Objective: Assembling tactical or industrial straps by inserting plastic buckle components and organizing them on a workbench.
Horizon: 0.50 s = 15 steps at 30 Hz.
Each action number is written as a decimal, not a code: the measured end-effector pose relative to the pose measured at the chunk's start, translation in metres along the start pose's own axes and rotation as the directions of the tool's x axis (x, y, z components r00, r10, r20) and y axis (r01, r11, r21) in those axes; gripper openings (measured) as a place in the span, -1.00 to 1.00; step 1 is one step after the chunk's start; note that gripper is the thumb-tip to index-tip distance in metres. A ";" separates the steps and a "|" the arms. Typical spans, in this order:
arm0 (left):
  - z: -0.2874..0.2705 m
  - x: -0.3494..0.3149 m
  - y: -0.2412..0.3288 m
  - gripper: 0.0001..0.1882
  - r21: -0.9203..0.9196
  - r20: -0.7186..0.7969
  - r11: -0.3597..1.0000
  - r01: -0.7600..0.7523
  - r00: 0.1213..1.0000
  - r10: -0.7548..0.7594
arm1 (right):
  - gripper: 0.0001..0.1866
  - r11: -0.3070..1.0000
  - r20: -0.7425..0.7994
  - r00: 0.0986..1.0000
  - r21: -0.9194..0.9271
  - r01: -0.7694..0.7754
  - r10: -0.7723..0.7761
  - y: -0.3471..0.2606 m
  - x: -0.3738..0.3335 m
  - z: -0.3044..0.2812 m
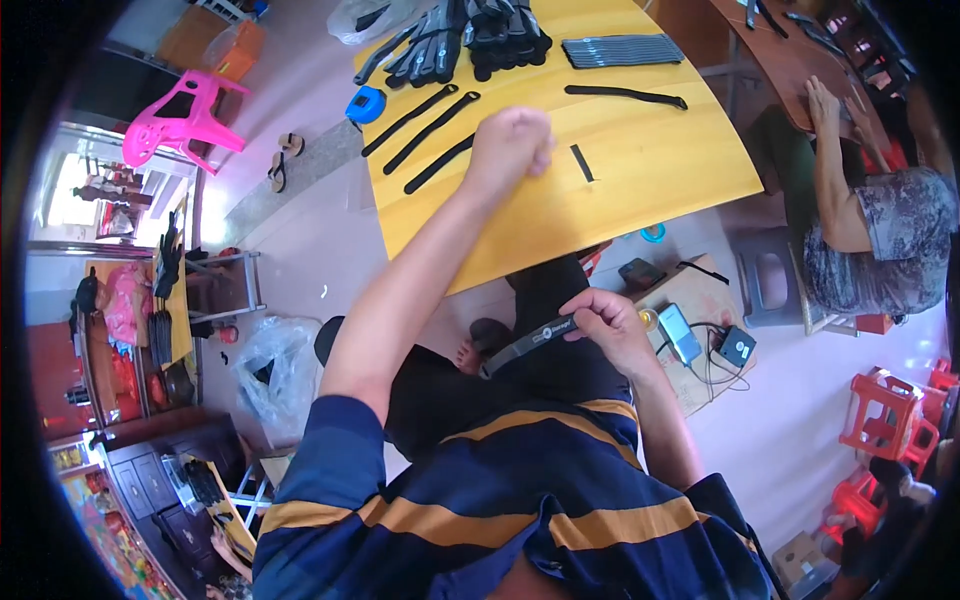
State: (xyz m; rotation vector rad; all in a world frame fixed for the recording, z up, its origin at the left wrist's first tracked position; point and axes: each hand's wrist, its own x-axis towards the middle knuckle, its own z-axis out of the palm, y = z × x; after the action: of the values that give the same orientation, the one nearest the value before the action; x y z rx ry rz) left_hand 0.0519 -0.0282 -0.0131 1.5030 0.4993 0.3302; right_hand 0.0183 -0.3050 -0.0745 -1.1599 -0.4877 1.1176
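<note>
My left hand (512, 145) is closed in a fist above the yellow table; whatever its fingers may hold is hidden. Beside that wrist lies a black strap (438, 167), partly covered by my arm. Two more black straps, each with a loop end (430, 132), rest to its left. A short black strip (582, 163) lies right of the fist. Over my lap, my right hand (608, 325) pinches one end of a dark strap (530, 346) with pale print, which slants down to the left.
Bundled black straps (430, 45), a flat strap stack (622, 50), a single strap (628, 96) and a blue tape measure (366, 104) occupy the yellow table (680, 165). Wired devices (680, 335) sit on a carton at my right. Another person (880, 235) sits at a brown table.
</note>
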 end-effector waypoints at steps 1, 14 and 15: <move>-0.003 -0.030 0.007 -0.87 0.101 0.048 0.995 -0.001 0.999 -0.004 | -0.85 1.000 -0.022 1.000 -0.006 0.018 -0.018 -0.001 0.000 0.003; -0.013 -0.238 -0.019 -0.72 0.453 0.096 0.871 -0.189 0.982 0.163 | -0.78 0.994 -0.014 0.997 0.072 0.078 -0.077 -0.019 0.000 0.057; -0.013 -0.241 -0.019 -0.75 0.389 0.073 0.902 -0.186 0.982 0.172 | -0.78 0.995 -0.011 0.997 0.061 0.076 -0.075 -0.018 -0.003 0.060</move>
State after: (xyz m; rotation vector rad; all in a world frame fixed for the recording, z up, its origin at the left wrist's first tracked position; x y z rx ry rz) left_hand -0.1629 -0.1395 -0.0056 1.9533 0.4131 0.3581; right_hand -0.0229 -0.2794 -0.0346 -1.0841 -0.4837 1.0546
